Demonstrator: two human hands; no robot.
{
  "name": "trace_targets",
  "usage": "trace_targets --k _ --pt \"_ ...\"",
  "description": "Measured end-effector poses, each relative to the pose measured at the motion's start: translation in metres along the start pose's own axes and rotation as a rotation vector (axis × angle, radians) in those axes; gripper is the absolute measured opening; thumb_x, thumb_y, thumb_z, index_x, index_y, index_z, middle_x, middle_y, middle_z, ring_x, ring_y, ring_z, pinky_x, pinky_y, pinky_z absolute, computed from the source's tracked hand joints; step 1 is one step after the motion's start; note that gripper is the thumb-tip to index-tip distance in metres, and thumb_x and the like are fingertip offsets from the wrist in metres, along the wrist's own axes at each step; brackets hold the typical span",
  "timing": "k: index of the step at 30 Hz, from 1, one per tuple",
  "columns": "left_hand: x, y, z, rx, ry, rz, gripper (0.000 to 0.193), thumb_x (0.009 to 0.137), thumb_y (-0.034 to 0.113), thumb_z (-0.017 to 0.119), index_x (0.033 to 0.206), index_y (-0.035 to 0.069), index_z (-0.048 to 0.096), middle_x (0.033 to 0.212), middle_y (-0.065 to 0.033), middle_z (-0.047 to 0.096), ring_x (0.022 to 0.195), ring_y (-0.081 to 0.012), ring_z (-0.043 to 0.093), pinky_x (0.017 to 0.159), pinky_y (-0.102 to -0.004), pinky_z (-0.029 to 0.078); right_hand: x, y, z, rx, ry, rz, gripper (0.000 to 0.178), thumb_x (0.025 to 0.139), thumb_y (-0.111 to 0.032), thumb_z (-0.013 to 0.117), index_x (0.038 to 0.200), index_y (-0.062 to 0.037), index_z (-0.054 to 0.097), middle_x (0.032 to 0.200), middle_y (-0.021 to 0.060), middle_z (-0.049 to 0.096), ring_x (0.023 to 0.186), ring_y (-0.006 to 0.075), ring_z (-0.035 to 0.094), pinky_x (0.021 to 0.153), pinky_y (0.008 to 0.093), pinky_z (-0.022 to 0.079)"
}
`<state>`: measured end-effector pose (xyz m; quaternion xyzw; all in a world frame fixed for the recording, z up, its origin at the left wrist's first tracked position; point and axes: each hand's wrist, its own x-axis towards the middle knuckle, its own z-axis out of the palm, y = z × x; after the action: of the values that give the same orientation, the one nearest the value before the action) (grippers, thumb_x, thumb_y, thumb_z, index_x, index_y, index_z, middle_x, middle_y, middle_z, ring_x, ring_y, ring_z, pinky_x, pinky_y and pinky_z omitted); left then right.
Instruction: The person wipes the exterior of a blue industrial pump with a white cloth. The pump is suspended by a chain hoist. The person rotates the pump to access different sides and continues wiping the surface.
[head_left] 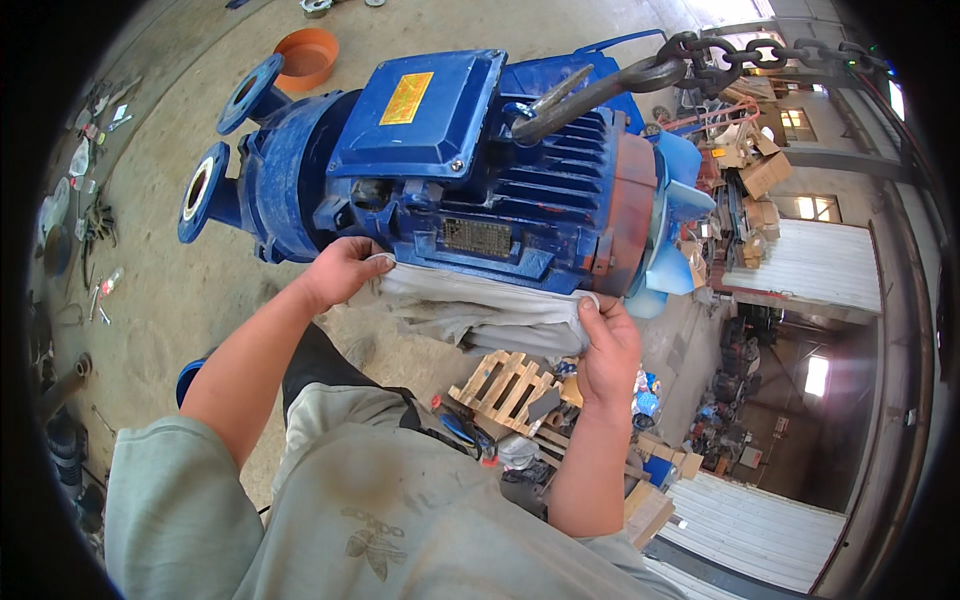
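A blue electric motor with a pump point(300, 165) on its left end hangs in front of me. A steel hook point(590, 102) on a heavy chain point(745, 52) passes through an eye on its top. Light blue fan blades point(672, 268) show at the right end, beside a reddish end ring point(630, 205). My left hand point(345, 272) pinches the left end of a grey cloth point(470, 305). My right hand point(608, 340) grips the cloth's right end. Between them the cloth stretches along the motor's lower near edge; its folds sag underneath. Whether it touches the motor underneath is hidden.
An orange tub point(306, 58) stands on the concrete floor beyond the pump flanges. Tools and scattered parts point(95, 225) lie at far left. A wooden pallet point(505, 390) is below the cloth; cardboard boxes point(765, 175) are piled on the right.
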<state>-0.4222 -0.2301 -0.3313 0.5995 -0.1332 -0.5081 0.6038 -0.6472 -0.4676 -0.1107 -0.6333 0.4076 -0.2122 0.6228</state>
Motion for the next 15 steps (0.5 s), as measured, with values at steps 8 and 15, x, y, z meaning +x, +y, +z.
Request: trace_targets --k 8,15 --pt "-0.011 0.018 0.017 -0.141 0.193 -0.182 0.021 0.101 0.023 0.072 0.097 0.002 0.07 0.09 -0.0029 0.07 0.081 -0.0136 0.064 0.074 -0.0333 0.051 0.004 0.024 0.009 -0.121 0.098 -0.145 0.015 0.099 -0.012 0.077 0.103 -0.0014 0.067 0.093 0.0013 0.069 0.083 0.0071 0.058 0.08 0.024 0.047" --pt "-0.015 0.029 0.032 -0.705 0.198 -0.344 0.017 0.104 0.017 0.064 0.104 0.0 0.07 0.098 -0.0101 0.075 0.082 -0.0236 0.073 0.075 -0.0375 0.059 0.001 0.021 0.006 0.042 0.218 -0.26 0.013 0.1 -0.01 0.075 0.104 -0.0013 0.067 0.096 0.003 0.07 0.084 0.0082 0.06 0.081 0.0246 0.049"
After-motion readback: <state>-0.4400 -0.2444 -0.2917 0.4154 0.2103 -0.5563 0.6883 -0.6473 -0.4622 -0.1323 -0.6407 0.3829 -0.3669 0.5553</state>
